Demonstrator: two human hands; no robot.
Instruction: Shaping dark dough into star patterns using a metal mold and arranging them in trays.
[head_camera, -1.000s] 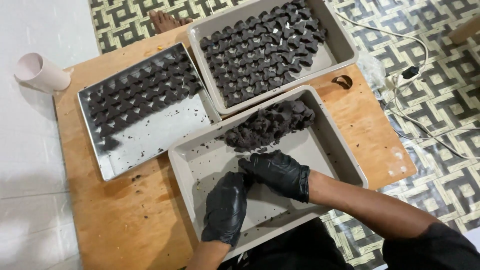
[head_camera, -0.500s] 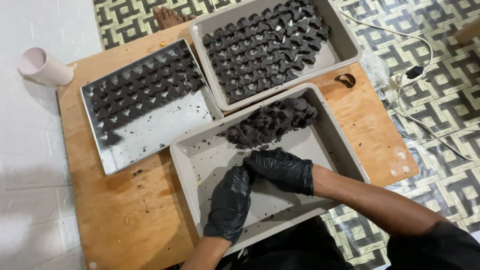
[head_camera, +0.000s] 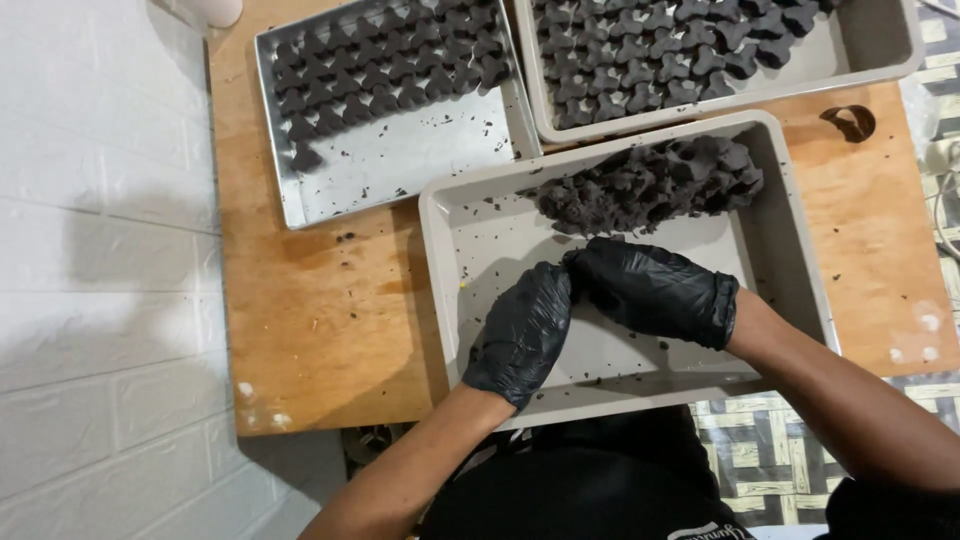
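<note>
Both hands wear black gloves and meet over the floor of a grey plastic tray (head_camera: 800, 270). My left hand (head_camera: 522, 333) and my right hand (head_camera: 655, 290) press together, fingertips touching, around something dark that the gloves hide. A pile of dark dough (head_camera: 650, 182) lies at the far end of the same tray, just beyond my fingers. Dark crumbs are scattered over the tray floor.
A metal tray (head_camera: 400, 165) at the upper left holds rows of dark shaped pieces. A second grey tray (head_camera: 860, 55) at the top right is full of the same pieces. All stand on a wooden board (head_camera: 310, 320). A small dark cutter ring (head_camera: 848, 122) lies at the right.
The camera has shifted closer and to the left. Both hands stay pressed together in the near tray, slightly further toward the dough pile.
</note>
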